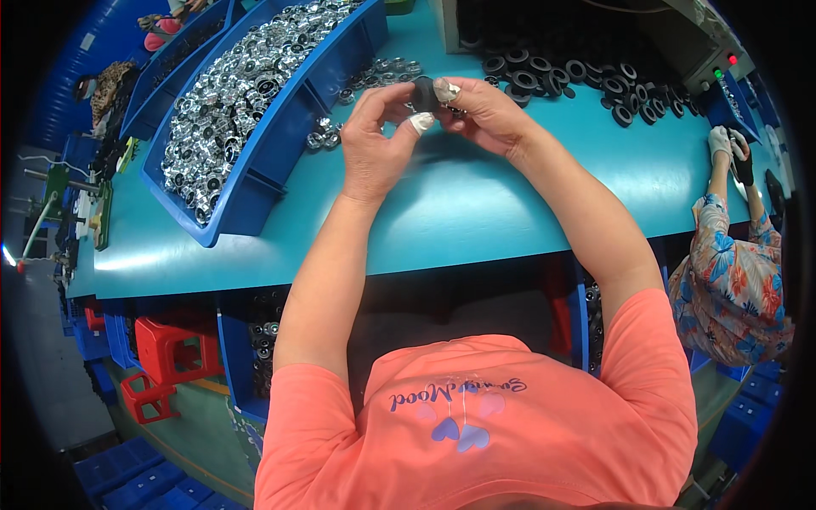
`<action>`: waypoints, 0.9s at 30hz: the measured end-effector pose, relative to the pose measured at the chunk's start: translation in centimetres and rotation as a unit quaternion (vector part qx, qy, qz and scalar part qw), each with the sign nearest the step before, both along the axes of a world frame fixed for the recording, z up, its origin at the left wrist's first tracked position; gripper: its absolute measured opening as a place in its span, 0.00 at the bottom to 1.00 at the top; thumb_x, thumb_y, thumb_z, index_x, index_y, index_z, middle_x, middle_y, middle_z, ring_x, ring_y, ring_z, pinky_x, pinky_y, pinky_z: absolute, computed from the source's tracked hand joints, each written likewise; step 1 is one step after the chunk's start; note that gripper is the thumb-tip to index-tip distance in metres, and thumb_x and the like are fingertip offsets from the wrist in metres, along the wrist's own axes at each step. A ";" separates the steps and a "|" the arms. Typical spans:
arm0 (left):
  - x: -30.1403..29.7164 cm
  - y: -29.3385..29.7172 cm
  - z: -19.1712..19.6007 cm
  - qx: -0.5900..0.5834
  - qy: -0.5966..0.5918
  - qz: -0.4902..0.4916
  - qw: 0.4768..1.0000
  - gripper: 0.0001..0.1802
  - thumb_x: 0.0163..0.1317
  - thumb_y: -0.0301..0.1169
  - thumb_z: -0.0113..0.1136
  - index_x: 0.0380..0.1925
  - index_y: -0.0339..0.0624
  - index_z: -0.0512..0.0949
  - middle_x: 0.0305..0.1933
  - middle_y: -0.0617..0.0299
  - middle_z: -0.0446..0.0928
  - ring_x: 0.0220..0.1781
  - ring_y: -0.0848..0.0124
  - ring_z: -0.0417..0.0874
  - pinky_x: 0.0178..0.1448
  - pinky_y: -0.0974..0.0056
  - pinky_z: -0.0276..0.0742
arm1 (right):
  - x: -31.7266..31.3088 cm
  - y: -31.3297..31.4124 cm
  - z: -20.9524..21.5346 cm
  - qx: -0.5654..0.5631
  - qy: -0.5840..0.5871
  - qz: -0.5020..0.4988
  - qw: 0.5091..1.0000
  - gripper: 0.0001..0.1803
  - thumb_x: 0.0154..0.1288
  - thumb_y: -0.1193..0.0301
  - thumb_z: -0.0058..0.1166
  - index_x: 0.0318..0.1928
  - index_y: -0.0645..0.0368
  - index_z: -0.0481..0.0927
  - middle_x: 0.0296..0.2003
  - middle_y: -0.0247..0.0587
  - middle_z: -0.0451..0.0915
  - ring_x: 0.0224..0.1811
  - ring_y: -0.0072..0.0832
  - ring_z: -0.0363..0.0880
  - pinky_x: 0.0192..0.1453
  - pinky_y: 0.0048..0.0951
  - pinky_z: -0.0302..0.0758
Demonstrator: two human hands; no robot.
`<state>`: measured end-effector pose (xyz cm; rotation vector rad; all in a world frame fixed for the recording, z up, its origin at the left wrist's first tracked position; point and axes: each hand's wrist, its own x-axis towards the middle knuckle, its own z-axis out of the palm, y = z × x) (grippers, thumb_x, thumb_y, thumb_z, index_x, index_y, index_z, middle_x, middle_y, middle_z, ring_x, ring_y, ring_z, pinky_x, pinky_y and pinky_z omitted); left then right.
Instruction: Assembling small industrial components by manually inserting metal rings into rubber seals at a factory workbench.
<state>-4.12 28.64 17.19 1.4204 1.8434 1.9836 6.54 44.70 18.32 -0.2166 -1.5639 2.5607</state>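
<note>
Above the table my left hand (378, 140) and my right hand (484, 115) meet at a dark round part (424, 95), a black disc or ring seen nearly edge-on. My left fingers and thumb pinch it from the left. My right thumb and fingers close on its right side; whether a second small piece sits under them is hidden. Both thumbs wear white tape or finger covers. Just beyond and left of my hands lie loose shiny silver round parts (323, 136). Black rings (625, 112) lie scattered to the far right of them.
A long blue bin (234, 206) heaped with silver parts stands on the turquoise table (459, 234) at left. A grey machine housing (722, 72) with red and green lights is at far right. A gloved co-worker (731, 272) works at right. Red stools (174, 348) stand lower left.
</note>
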 end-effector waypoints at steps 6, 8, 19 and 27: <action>0.0 -0.3 0.1 -0.059 0.006 -0.031 0.998 0.13 0.62 0.25 0.67 0.47 0.34 0.81 0.47 0.61 0.78 0.43 0.76 0.80 0.47 0.71 0.78 | -0.2 -0.5 0.3 0.050 -0.030 -0.023 0.998 0.15 0.68 0.57 0.63 0.37 0.56 0.82 0.30 0.24 0.74 0.29 0.14 0.66 0.33 0.18 0.65; -0.1 -0.3 -0.1 -0.063 -0.031 -0.053 0.996 0.13 0.64 0.27 0.66 0.47 0.34 0.81 0.47 0.61 0.79 0.43 0.76 0.80 0.47 0.71 0.77 | -0.4 -0.1 -0.1 0.086 -0.033 -0.029 0.995 0.15 0.66 0.56 0.65 0.35 0.54 0.82 0.27 0.22 0.73 0.27 0.12 0.66 0.29 0.15 0.63; -1.6 -0.2 -0.9 0.028 -0.388 -0.231 0.892 0.12 0.69 0.32 0.61 0.47 0.37 0.80 0.47 0.60 0.82 0.47 0.71 0.81 0.55 0.62 0.79 | 0.2 -1.7 1.3 0.232 -0.004 -0.094 0.968 0.13 0.60 0.69 0.66 0.45 0.59 0.85 0.32 0.30 0.81 0.27 0.14 0.67 0.31 0.19 0.66; -1.7 -0.5 -0.4 0.035 -0.417 -0.245 0.874 0.16 0.72 0.33 0.56 0.54 0.35 0.76 0.51 0.54 0.81 0.47 0.69 0.81 0.56 0.61 0.80 | 0.1 -1.5 1.7 0.145 -0.048 -0.096 0.984 0.21 0.66 0.63 0.61 0.54 0.63 0.82 0.31 0.28 0.76 0.26 0.15 0.62 0.30 0.18 0.61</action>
